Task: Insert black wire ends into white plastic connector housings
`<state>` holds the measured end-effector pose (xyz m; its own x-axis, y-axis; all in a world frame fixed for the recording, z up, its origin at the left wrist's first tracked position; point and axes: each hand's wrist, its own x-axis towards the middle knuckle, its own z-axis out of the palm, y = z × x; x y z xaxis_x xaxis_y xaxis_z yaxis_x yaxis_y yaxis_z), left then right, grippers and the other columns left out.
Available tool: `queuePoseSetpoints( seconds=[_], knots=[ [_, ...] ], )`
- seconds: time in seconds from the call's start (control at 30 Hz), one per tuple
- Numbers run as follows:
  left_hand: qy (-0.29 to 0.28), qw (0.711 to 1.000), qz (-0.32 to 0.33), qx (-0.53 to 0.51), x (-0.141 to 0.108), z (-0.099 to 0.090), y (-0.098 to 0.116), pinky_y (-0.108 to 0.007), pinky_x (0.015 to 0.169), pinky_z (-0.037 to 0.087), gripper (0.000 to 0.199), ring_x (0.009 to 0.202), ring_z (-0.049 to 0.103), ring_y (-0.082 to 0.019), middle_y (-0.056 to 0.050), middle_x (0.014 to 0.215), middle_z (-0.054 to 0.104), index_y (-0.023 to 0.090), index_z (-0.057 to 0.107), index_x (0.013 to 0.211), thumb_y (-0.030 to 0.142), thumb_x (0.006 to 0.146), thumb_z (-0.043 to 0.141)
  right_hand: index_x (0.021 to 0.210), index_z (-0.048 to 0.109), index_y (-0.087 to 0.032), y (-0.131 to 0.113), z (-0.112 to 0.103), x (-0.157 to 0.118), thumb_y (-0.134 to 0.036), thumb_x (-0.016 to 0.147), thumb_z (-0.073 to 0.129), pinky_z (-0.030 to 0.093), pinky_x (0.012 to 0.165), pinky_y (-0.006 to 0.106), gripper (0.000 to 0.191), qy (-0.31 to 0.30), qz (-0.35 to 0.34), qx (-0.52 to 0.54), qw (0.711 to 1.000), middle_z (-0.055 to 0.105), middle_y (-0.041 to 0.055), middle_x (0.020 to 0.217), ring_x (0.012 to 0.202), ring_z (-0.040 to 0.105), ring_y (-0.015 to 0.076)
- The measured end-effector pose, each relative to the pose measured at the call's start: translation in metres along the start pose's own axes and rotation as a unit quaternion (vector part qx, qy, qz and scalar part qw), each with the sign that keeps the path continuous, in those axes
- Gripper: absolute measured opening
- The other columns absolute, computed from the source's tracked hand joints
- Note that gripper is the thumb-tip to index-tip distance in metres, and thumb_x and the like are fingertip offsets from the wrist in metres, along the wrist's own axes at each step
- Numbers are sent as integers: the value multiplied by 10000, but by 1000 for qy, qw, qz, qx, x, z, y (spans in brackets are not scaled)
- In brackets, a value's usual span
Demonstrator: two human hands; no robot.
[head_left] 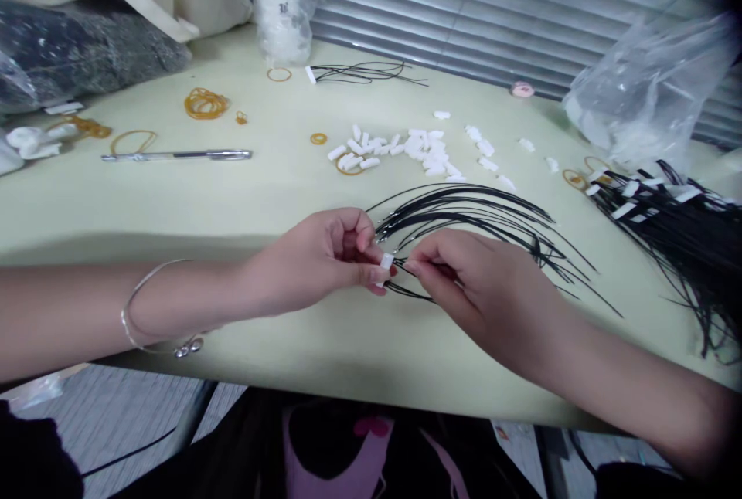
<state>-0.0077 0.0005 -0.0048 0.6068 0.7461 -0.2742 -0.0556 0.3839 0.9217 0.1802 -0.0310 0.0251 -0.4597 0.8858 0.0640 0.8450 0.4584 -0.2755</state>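
1. White plastic marks the centre of the frame: a small connector (386,260) sits in the left hand (325,259), gripped between thumb and fingers.
2. The connector's long axis runs nearly up and down the frame, leaning a little; black wires (409,293) leave its right side, roughly crosswise to that axis.
3. The right hand (481,283) is just beside it on the right — thumb and index finger pinched narrow on a thin wire (399,261) that lies between the two hands. Whether its tip is inside the connector is too small to tell.
4. The left hand is the one touching the connector; the right is near but apart from it.
5. Beyond the right hand, loose strands (464,196) fan across the bench (278,375) towards the right of the frame.
6. Spare white pieces (426,147) lie scattered at upper centre; a heap of wired bundles (684,221) rests at the right edge.
7. Containers: a pale cup (279,8) stands top centre-left inside clear plastic, something black at its top; a clear bag (649,89) slumps at upper right — its pale contents cannot be made out.
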Motion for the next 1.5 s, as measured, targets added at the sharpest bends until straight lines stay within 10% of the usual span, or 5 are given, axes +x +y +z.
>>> queuePoseSetpoints(
  seconds=[0.37, 0.7, 1.07, 1.5],
  knots=[
    [-2, 999, -14, 29, -3, 7, -1, -220, 651, 470, 356, 677, 609, -80, 30, 757, 602, 177, 250, 640, 53, 755, 563, 659, 462, -178, -11, 7, -22, -152, 868, 404, 239, 450, 283, 219, 57, -94, -127, 986, 473, -1, 538, 457, 454, 148],
    [-42, 994, -2, 103, -2, 1, -2, -264, 776, 503, 239, 741, 620, -95, -6, 830, 634, 154, 548, 1010, 204, 780, 595, 767, 490, -161, 3, 15, -6, -224, 910, 376, 326, 551, 271, 194, 86, -106, -81, 987, 521, 9, 658, 605, 493, 149],
    [5, 999, -36, 1, 5, -4, 1, -224, 644, 563, 121, 645, 651, -103, -15, 744, 688, 132, 632, 859, 148, 740, 646, 777, 531, -179, 3, 5, -6, -257, 868, 446, 288, 490, 251, 147, 46, 9, -15, 999, 557, -8, 650, 550, 493, 129],
    [-18, 998, -50, -23, 4, -5, 4, -214, 677, 566, 116, 728, 667, -117, -13, 779, 685, 129, 643, 887, 159, 777, 625, 803, 534, -171, 6, 5, 0, -211, 862, 474, 347, 534, 222, 93, 125, -49, 23, 991, 552, -10, 653, 581, 487, 99]
  ],
)
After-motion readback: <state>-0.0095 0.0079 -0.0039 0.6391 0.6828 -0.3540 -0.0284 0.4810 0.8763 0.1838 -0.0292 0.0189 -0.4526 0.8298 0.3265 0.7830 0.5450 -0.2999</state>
